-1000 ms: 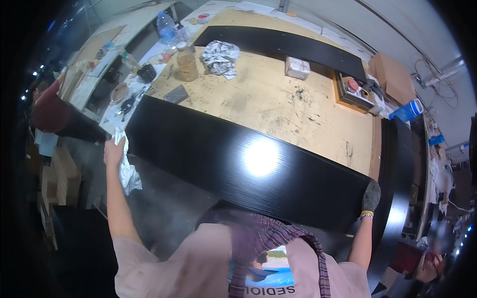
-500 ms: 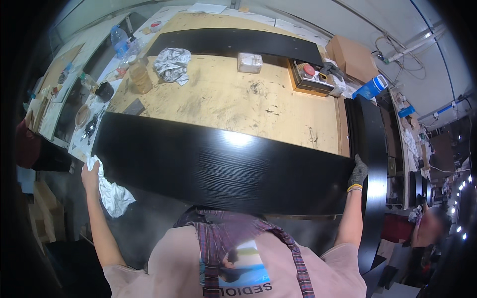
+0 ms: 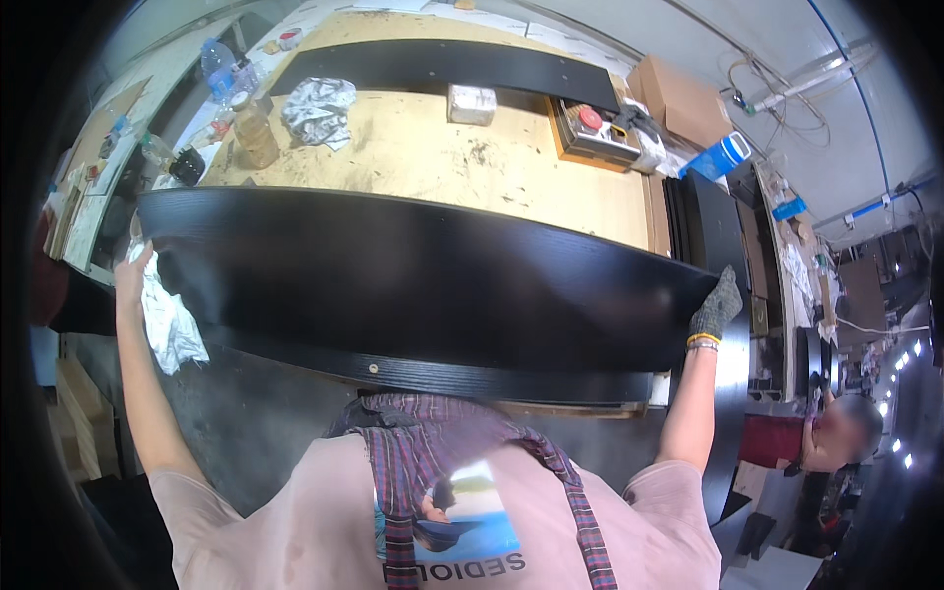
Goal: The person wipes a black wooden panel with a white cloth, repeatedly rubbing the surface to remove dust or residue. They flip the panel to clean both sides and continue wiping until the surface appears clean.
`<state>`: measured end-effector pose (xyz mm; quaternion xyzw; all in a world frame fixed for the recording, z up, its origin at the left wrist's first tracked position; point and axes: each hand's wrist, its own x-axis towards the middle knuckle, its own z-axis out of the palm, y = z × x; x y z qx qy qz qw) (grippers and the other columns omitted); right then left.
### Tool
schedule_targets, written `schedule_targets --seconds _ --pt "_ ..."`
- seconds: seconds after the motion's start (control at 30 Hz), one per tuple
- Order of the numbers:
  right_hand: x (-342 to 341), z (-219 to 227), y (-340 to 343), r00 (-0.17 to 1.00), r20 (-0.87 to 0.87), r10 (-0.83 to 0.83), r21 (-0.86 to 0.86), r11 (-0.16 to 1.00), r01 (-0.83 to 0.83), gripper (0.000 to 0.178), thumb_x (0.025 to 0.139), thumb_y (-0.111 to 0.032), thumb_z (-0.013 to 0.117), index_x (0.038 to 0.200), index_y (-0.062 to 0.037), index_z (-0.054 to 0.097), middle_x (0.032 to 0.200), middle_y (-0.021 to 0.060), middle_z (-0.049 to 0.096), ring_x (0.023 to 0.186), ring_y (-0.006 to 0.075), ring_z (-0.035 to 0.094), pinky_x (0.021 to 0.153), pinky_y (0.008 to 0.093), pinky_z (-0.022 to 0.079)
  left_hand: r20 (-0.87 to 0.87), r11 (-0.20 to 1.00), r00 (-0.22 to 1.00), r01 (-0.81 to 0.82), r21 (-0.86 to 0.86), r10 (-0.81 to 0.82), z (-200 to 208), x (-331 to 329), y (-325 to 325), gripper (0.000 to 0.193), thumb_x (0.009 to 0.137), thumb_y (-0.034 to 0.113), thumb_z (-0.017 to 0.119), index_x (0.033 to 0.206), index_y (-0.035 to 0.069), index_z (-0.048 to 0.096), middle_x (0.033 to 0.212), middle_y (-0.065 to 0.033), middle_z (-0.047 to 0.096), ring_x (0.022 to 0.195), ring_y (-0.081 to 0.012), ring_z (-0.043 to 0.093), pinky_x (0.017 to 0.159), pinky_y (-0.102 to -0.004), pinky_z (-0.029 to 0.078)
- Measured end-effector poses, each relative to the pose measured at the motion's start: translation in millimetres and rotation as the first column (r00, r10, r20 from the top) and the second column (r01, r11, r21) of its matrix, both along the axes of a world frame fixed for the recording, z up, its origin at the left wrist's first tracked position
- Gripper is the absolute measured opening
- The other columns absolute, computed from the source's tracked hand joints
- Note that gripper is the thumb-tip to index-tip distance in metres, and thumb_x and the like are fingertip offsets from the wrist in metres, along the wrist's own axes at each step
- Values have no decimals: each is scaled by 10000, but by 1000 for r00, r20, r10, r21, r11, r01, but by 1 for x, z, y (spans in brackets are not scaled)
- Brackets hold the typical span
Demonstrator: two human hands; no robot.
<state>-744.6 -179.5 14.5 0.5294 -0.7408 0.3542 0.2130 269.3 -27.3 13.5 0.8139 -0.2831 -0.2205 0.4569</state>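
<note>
A long black panel (image 3: 423,280) spans the space before me, gripped at both ends. My bare left hand (image 3: 134,270) closes on its left end, with a crumpled white cloth (image 3: 175,329) hanging from the same hand. At the right end, my right hand (image 3: 718,307), in a dark grey knit glove with a yellow cuff, holds the corner. Below the panel's near edge shows a second black piece (image 3: 462,382) with a small round fitting; how far it extends underneath is hidden.
Another black panel (image 3: 433,69) lies at the back of the yellowish worktable (image 3: 393,128). Nearby are a crumpled rag (image 3: 320,110), a white block (image 3: 472,104), bottles (image 3: 256,138) and an open box (image 3: 595,146). Black panels (image 3: 723,226) stand at right; a co-worker (image 3: 836,433) is beyond.
Both hands have raised the panel and shifted its left end outward and away. Its near edge has lifted, exposing the black piece with the round fitting below.
</note>
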Motion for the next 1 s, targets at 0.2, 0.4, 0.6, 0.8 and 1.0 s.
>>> schedule_targets --seconds 0.2,0.4,0.6,0.8,1.0 --pt "19 5 6 997 76 -32 81 996 26 522 1092 -355 394 915 19 712 862 216 718 818 385 679 759 477 503 237 985 968 -48 -164 86 26 -43 -17 370 951 222 709 1198 -52 691 1058 -53 711 939 -117 620 842 -284 476" --pt "38 12 9 936 345 71 -103 994 -37 462 1043 -322 552 819 60 682 745 207 690 655 311 633 649 449 448 456 855 850 425 -295 -265 87 -238 -40 422 951 175 717 1306 -33 627 1134 -72 673 978 -133 611 909 -275 475" --pt "32 6 -4 988 140 -66 157 987 44 481 1071 -300 445 802 22 680 766 207 687 729 382 676 695 481 499 793 316 250 946 -77 -555 88 -488 -45 542 715 114 815 1217 10 639 1102 -186 660 963 -360 628 856 -440 515" --pt "23 -10 -4 921 389 -23 133 991 -31 529 1034 -375 479 811 50 701 838 253 699 810 428 676 760 504 495 722 -72 -286 947 312 -630 6 -493 -1 494 659 15 703 1139 130 721 1214 4 646 960 -242 581 891 -407 440" --pt "20 -38 -5 1000 1 27 371 928 -25 565 1051 -392 388 858 24 717 933 276 703 894 468 667 870 540 504 687 16 -160 970 242 -709 13 -503 8 499 645 -32 672 1127 93 691 1145 -30 653 928 -269 577 859 -417 444"
